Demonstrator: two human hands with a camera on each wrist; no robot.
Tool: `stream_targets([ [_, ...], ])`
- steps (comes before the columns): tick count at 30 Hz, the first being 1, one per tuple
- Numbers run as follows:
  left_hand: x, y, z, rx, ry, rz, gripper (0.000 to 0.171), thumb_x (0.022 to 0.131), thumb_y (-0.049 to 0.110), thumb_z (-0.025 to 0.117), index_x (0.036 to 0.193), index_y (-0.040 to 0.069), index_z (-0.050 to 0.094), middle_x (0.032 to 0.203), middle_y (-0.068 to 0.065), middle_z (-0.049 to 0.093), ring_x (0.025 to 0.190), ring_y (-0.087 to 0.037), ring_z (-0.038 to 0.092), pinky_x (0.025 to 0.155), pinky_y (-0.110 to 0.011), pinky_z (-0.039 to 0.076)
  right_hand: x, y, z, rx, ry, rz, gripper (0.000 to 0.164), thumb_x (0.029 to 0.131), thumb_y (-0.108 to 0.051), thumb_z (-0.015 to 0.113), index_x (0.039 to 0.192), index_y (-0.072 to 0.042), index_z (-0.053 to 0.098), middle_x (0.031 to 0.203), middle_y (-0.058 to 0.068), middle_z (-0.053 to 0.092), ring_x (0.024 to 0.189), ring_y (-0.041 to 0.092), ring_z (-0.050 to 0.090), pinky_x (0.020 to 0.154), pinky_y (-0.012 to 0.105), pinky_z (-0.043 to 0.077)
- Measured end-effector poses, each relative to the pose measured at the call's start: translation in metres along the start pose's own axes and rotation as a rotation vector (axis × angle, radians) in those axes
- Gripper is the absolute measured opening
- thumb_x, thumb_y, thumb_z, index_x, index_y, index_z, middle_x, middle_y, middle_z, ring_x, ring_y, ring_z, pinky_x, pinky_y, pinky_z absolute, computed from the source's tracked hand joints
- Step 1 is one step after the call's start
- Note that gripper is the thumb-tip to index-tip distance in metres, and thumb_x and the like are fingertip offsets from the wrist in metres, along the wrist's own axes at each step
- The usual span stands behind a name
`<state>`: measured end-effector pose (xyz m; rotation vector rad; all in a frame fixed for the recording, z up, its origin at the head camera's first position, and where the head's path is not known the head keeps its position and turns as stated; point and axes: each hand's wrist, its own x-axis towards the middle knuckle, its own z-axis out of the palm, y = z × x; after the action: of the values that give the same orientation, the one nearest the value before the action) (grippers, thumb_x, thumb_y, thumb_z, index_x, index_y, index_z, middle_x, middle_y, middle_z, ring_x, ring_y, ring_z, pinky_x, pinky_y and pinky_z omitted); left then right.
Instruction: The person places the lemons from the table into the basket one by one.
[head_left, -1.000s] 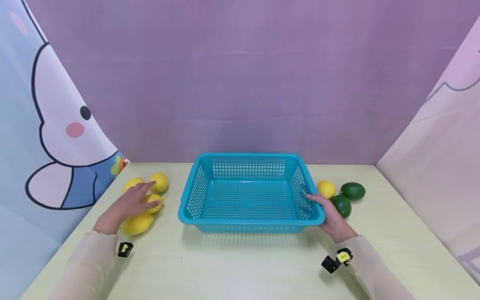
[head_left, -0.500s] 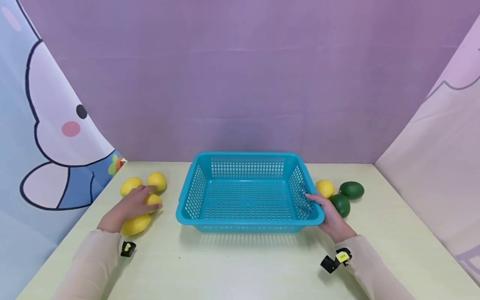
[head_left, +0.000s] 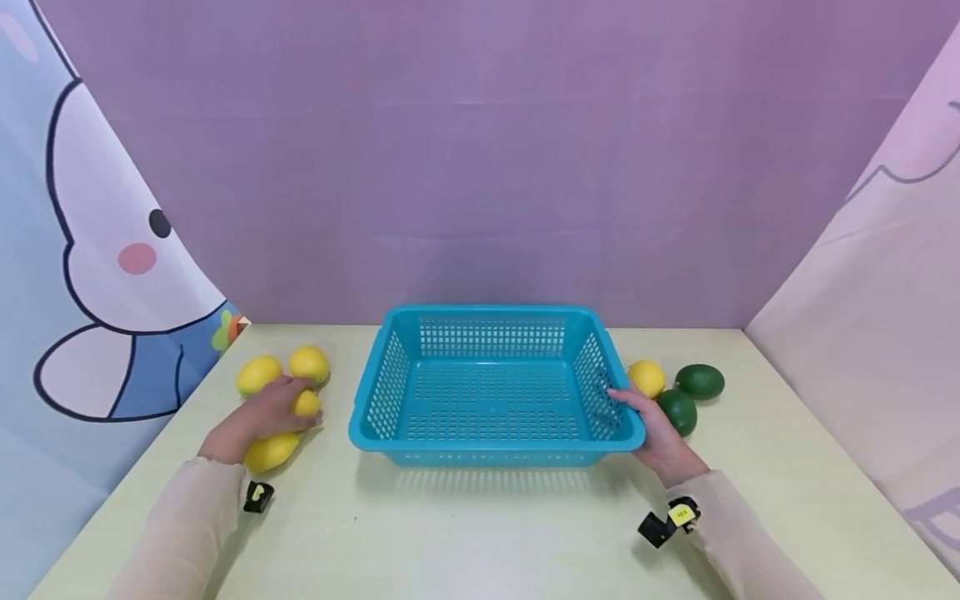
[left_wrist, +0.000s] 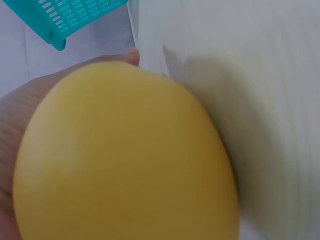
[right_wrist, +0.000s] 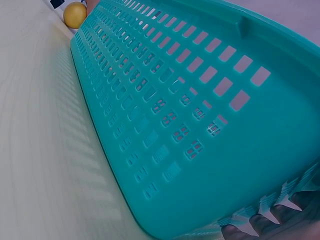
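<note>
On the left of the table my left hand (head_left: 273, 410) curls round a lemon (head_left: 306, 403), part of which shows between thumb and fingers. Another lemon (head_left: 272, 452) lies just in front of that hand, and two more, a far-left lemon (head_left: 258, 374) and a back lemon (head_left: 310, 365), lie behind it. A large yellow lemon (left_wrist: 125, 155) fills much of the left wrist view and hides most of the hand. My right hand (head_left: 660, 433) grips the right side of a blue plastic basket (head_left: 495, 446), thumb over the rim. Its fingers (right_wrist: 280, 220) press the outer wall.
Right of the basket lie a yellow lemon (head_left: 647, 379) and two dark green avocado-like fruits, a nearer one (head_left: 678, 412) and a farther one (head_left: 700, 381). A purple cloth (head_left: 480, 167) hangs behind the pale table (head_left: 450, 533), with printed cloths at both sides.
My left hand has come down among the lemons, and its fingers have closed round one of them. The right hand keeps its grip on the basket. The view has shifted slightly.
</note>
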<state>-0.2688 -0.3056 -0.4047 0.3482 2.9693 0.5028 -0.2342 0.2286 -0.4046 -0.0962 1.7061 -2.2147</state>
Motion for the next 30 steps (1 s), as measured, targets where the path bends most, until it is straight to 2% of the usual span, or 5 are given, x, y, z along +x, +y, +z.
stream_targets([
  [9, 0.0046, 0.0032, -0.0021, 0.019, -0.024, -0.003, 0.056, 0.082, 0.030, 0.070, 0.125, -0.001, 0.052, 0.108, -0.018, 0.056, 0.091, -0.030, 0.051, 0.083, -0.055, 0.044, 0.0003, -0.0006, -0.0001, -0.006, 0.013, 0.003, 0.070, 0.100, -0.021, 0.033, 0.150, -0.022, -0.016, 0.156, 0.015, -0.005, 0.140, 0.040, 0.008, 0.111, 0.057, 0.017],
  [15, 0.0048, 0.0032, -0.0013, 0.025, -0.036, -0.005, 0.043, 0.083, 0.029, 0.070, 0.116, 0.004, 0.057, 0.100, -0.009, 0.059, 0.087, -0.026, 0.051, 0.079, -0.051, 0.046, -0.0001, 0.0011, 0.0002, -0.007, 0.004, -0.003, 0.069, 0.100, -0.020, 0.032, 0.149, -0.022, -0.017, 0.157, 0.014, -0.007, 0.140, 0.040, 0.005, 0.111, 0.058, 0.014],
  [23, 0.0008, 0.0046, -0.0031, 0.005, -0.051, 0.001, 0.042, 0.083, 0.027, 0.070, 0.115, 0.004, 0.057, 0.101, -0.010, 0.059, 0.087, -0.026, 0.052, 0.079, -0.050, 0.046, 0.0008, 0.0035, 0.0005, -0.022, 0.006, -0.010, 0.070, 0.100, -0.020, 0.033, 0.150, -0.021, -0.016, 0.157, 0.014, -0.007, 0.141, 0.040, 0.005, 0.111, 0.058, 0.014],
  [30, 0.0023, 0.0017, -0.0018, -0.018, -0.025, 0.002, 0.044, 0.083, 0.029, 0.070, 0.117, 0.005, 0.056, 0.104, -0.009, 0.058, 0.089, -0.026, 0.052, 0.080, -0.050, 0.046, -0.0001, 0.0020, 0.0006, -0.018, 0.010, -0.008, 0.071, 0.099, -0.019, 0.035, 0.150, -0.021, -0.015, 0.157, 0.014, -0.006, 0.140, 0.040, 0.006, 0.111, 0.058, 0.015],
])
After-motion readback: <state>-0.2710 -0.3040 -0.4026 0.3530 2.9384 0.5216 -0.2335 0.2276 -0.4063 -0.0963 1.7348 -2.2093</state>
